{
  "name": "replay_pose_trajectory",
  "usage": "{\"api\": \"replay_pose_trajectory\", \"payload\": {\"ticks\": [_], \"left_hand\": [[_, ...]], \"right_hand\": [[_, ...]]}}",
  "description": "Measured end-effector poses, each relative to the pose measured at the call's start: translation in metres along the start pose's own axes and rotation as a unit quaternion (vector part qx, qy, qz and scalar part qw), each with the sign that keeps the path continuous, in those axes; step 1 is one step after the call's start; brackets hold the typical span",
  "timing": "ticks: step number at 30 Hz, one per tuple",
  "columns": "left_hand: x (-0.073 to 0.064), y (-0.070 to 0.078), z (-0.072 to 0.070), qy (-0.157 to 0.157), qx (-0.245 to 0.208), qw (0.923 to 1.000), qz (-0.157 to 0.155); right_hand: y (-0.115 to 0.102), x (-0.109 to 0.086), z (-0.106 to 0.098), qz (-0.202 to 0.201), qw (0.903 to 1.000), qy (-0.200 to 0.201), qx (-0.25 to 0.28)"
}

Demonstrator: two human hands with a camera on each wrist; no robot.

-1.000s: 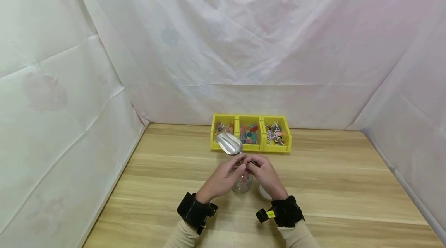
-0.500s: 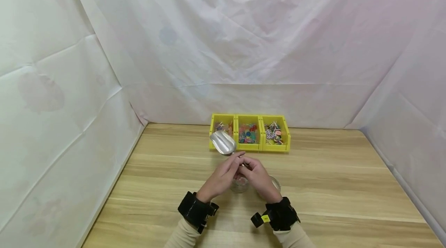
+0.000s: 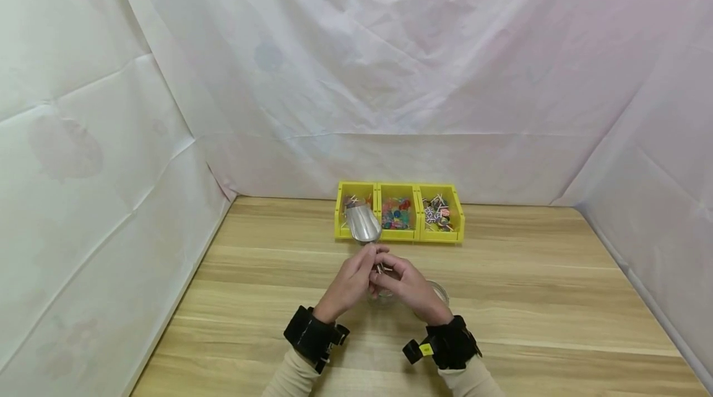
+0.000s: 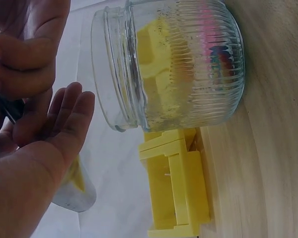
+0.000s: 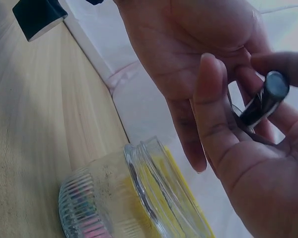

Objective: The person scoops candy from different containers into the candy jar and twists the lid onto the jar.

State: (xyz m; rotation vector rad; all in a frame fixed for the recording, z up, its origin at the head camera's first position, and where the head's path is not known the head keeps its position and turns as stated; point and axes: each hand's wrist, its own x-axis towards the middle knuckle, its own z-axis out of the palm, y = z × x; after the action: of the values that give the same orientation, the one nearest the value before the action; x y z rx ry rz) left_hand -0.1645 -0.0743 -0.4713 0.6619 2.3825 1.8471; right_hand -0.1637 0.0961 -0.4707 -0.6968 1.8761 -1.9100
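A metal scoop [image 3: 363, 223] points away from me, its bowl overlapping the left yellow bin. My right hand [image 3: 409, 285] curls its fingers and thumb around the scoop's handle [image 5: 260, 101]. Against it lies my left hand [image 3: 348, 279], with straight fingers reaching past the handle in the left wrist view. Just below both hands stands a ribbed glass jar [image 4: 188, 64], mostly hidden from the head view. Pink and multicoloured pieces show at the jar's bottom. Part of a round, pale lid-like disc [image 3: 438, 292] shows beside my right hand.
A row of three yellow bins [image 3: 398, 236] stands at the back of the wooden table [image 3: 278, 285]. Wrapped sweets fill the middle bin; lollipops lie in the right one. White cloth walls [image 3: 390, 75] enclose the back and sides.
The scoop has swung left, then back right, and its bowl now points more straight ahead. My hands have shifted slightly left and now cover more of the jar.
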Motion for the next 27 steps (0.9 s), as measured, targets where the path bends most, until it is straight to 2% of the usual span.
{"api": "replay_pose_trajectory", "payload": {"ticks": [6, 11, 14, 17, 21, 27], "left_hand": [[0.000, 0.001, -0.003, 0.008, -0.006, 0.9999, -0.008], [-0.003, 0.022, -0.009, 0.004, -0.014, 0.9999, -0.007], [-0.006, 0.033, -0.012, 0.021, -0.006, 0.9998, -0.005], [-0.006, 0.034, -0.014, 0.044, -0.003, 0.9989, -0.018], [-0.003, 0.024, -0.018, 0.071, -0.019, 0.9964, -0.042], [0.004, -0.008, -0.023, 0.118, -0.043, 0.9902, -0.061]], "right_hand": [[-0.001, -0.003, -0.002, -0.015, 0.9994, -0.029, -0.011], [-0.001, -0.003, -0.006, -0.023, 0.9988, -0.038, -0.020], [-0.002, -0.003, -0.010, -0.031, 0.9984, -0.031, -0.036], [-0.004, -0.004, -0.015, -0.030, 0.9976, -0.018, -0.060], [-0.008, -0.006, -0.023, -0.015, 0.9972, -0.006, -0.073], [-0.008, -0.010, -0.032, -0.005, 0.9980, 0.002, -0.063]]}}
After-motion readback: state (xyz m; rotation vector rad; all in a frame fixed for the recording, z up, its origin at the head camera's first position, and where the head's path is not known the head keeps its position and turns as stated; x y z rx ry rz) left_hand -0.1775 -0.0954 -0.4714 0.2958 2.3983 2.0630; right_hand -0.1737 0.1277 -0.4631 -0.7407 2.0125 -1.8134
